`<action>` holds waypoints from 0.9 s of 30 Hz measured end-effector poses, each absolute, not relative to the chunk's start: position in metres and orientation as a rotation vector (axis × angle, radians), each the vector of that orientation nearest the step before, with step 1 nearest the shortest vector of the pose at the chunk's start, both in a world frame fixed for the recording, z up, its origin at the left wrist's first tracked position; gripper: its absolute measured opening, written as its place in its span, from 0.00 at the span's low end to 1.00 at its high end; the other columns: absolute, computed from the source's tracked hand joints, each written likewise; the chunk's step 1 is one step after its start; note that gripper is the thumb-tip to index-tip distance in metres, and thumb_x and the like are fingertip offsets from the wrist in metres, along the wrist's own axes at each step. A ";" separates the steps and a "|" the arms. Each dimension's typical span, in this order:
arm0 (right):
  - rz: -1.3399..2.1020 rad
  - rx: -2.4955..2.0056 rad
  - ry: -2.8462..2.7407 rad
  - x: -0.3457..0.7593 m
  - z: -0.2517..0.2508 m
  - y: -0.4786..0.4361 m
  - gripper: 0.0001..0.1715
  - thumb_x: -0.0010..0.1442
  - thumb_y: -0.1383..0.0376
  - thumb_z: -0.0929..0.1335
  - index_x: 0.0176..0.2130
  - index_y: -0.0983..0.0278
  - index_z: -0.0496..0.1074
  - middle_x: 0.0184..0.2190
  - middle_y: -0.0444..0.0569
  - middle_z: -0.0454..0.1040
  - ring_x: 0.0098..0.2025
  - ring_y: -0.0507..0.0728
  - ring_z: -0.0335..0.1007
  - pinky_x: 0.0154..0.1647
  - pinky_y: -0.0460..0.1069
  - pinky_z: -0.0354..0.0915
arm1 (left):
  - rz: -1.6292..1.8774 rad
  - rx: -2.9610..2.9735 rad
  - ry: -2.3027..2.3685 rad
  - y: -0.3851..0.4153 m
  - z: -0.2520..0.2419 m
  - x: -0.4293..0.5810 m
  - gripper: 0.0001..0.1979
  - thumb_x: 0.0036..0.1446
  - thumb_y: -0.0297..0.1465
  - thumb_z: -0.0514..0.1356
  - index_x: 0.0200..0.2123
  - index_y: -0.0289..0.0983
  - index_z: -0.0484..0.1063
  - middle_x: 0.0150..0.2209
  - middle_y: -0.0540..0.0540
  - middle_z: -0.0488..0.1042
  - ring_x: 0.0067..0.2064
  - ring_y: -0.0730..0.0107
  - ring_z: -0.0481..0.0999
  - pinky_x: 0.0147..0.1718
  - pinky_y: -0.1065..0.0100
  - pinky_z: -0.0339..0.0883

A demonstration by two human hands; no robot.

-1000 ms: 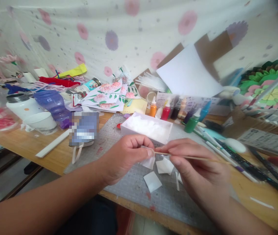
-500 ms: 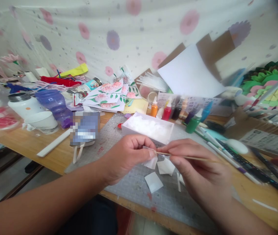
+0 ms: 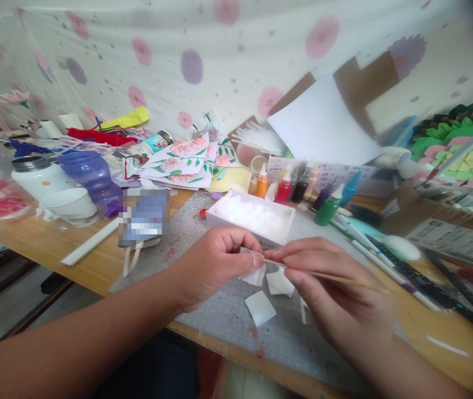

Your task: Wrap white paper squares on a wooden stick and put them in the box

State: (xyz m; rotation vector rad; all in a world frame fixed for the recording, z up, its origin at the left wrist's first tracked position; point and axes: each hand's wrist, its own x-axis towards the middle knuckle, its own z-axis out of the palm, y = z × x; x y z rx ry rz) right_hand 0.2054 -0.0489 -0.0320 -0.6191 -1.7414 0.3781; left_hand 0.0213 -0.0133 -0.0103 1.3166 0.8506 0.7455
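Observation:
My left hand (image 3: 219, 266) is closed, pinching a small piece of white paper (image 3: 256, 276) between thumb and fingers. In my right hand (image 3: 331, 282) is a thin wooden stick (image 3: 340, 280), held between thumb and fingers. Its tip meets the paper at my left thumb; whether the paper is wrapped round it I cannot tell. Below the hands, a square white paper piece (image 3: 260, 308) and another white piece (image 3: 280, 282) lie on the grey cutting mat (image 3: 219, 338). Just behind the hands stands a white box (image 3: 280, 231) filled with white fluffy material (image 3: 248, 213).
Paint bottles, among them a green one (image 3: 328, 208) and an orange one (image 3: 261, 183), stand behind the box. Brushes lie at the right beside a cardboard box (image 3: 444, 233). At the left are a white cup (image 3: 70, 208), a purple bottle (image 3: 90, 180) and a blurred-out object (image 3: 143, 216).
The stick's far end has tipped slightly lower, and my right fingers have shifted a little to the left along it. My left hand keeps its pinch on the paper.

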 end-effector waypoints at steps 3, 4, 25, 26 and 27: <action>0.368 -0.626 -1.755 0.206 -0.032 -0.049 0.17 0.56 0.78 0.69 0.42 0.61 0.74 0.37 0.49 0.79 0.41 0.55 0.76 0.40 0.50 0.74 | 0.742 1.307 0.844 -0.013 -0.011 0.022 0.04 0.51 0.27 0.63 0.26 0.34 0.71 0.22 0.54 0.68 0.24 0.80 0.62 0.24 0.75 0.54; 0.363 -0.630 -1.757 0.206 -0.032 -0.049 0.17 0.56 0.78 0.69 0.42 0.61 0.74 0.36 0.49 0.79 0.41 0.55 0.76 0.40 0.51 0.74 | 0.744 1.305 0.840 -0.013 -0.011 0.022 0.04 0.50 0.27 0.63 0.26 0.34 0.71 0.22 0.54 0.68 0.24 0.80 0.62 0.24 0.75 0.55; 0.400 -0.633 -1.749 0.205 -0.030 -0.049 0.15 0.56 0.77 0.69 0.41 0.60 0.74 0.35 0.49 0.79 0.40 0.55 0.76 0.39 0.51 0.74 | 0.733 1.305 0.755 -0.009 -0.015 0.018 0.08 0.50 0.29 0.66 0.29 0.34 0.69 0.22 0.56 0.66 0.25 0.81 0.61 0.24 0.76 0.54; 0.405 -0.631 -1.747 0.205 -0.030 -0.049 0.15 0.56 0.77 0.69 0.41 0.61 0.74 0.35 0.49 0.79 0.40 0.55 0.76 0.39 0.51 0.74 | 0.737 1.309 0.754 -0.009 -0.015 0.018 0.08 0.50 0.29 0.66 0.29 0.34 0.68 0.23 0.56 0.66 0.25 0.81 0.61 0.24 0.76 0.54; 0.407 -0.632 -1.746 0.205 -0.030 -0.049 0.15 0.56 0.77 0.69 0.41 0.61 0.74 0.35 0.49 0.79 0.40 0.55 0.76 0.39 0.51 0.74 | 0.740 1.316 0.753 -0.009 -0.015 0.018 0.09 0.50 0.29 0.66 0.29 0.34 0.68 0.22 0.56 0.66 0.25 0.81 0.61 0.24 0.76 0.53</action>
